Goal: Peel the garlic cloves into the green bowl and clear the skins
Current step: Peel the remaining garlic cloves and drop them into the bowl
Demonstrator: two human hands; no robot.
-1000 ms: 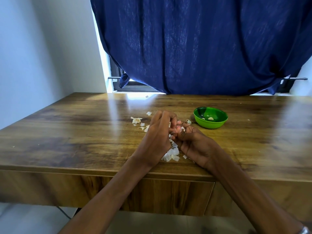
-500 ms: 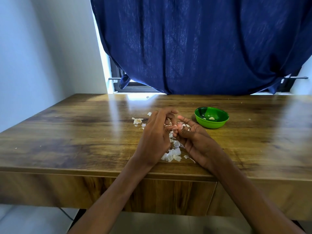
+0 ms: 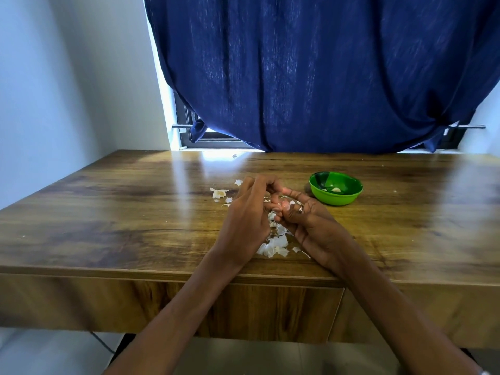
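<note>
A home: wooden table (image 3: 108, 212) beneath a curtained window (image 3: 311, 71).

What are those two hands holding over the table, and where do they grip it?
A garlic clove, pinched between the fingertips of the left hand and right hand. The fingers hide which part is gripped.

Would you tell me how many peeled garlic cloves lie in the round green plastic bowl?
2: one pale clove near the centre of the green bowl, a smaller one just left of it. The near wall may hide more.

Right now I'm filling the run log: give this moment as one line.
step: peeling | hands: left hand and right hand pinch garlic clove | green bowl: peeled cloves inside | garlic skins: on table
</note>
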